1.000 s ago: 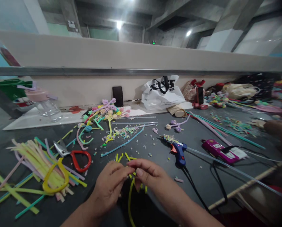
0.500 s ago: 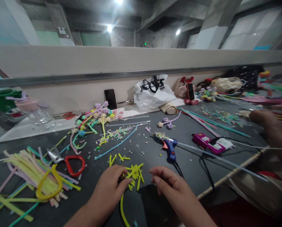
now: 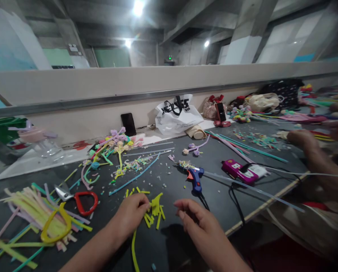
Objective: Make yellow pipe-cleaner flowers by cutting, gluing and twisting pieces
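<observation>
My left hand is closed, its fingertips pressed together beside a pile of short yellow fuzzy-stem pieces. What sits between those fingertips, if anything, is too small to make out. To the right of the pile, my right hand hovers with bent fingers apart and nothing in them. More cut yellow pieces lie just beyond my left hand. A long yellow stem runs toward the near edge below my left wrist. A blue glue gun with a clear glue stick in it rests beyond my right hand.
Scissors with a red and a yellow handle lie on a bundle of pastel stems at left. Fuzzy flowers, a phone, a white bag and a magenta device stand farther back. A co-worker's arm reaches in at right.
The view has shifted slightly, so things sit a little farther left. Some yellow pieces in the pile now lie bunched differently beside my left fingertips. My right hand stays empty.
</observation>
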Demonstrator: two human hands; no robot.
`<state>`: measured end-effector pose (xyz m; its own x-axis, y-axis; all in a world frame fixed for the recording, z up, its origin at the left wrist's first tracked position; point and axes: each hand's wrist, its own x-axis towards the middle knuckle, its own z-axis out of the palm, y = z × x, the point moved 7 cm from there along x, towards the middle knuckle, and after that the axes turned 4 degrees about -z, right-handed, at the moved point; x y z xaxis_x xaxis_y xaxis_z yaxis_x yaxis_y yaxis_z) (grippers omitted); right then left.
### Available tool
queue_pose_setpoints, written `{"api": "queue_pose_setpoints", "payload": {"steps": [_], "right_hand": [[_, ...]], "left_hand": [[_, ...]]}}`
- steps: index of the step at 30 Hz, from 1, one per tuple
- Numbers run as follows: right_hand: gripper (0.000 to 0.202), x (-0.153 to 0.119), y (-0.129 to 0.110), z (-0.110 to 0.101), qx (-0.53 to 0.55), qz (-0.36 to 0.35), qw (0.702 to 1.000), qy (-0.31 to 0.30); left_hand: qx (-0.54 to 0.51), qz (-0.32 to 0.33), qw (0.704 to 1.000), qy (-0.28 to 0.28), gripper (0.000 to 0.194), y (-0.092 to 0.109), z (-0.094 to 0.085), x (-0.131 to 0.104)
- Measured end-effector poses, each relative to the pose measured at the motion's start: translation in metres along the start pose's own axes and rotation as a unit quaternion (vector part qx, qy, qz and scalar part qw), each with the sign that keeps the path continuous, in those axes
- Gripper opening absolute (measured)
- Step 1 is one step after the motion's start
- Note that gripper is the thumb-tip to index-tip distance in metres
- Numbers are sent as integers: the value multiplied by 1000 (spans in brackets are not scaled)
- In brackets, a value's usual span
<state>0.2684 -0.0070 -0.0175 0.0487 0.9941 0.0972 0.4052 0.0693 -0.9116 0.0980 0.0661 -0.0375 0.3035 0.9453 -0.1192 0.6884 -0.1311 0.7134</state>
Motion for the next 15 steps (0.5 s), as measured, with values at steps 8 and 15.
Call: {"api": "queue_pose_setpoints", "payload": {"steps": [8, 15], "right_hand": [[19, 30, -21, 26, -91, -87, 992, 12], [21, 47, 4, 56, -202, -108, 973, -24]], "left_hand": [[-437, -147, 874, -154, 24, -13, -3, -16], [-544, -168, 796, -207, 25, -41, 6, -16]]}}
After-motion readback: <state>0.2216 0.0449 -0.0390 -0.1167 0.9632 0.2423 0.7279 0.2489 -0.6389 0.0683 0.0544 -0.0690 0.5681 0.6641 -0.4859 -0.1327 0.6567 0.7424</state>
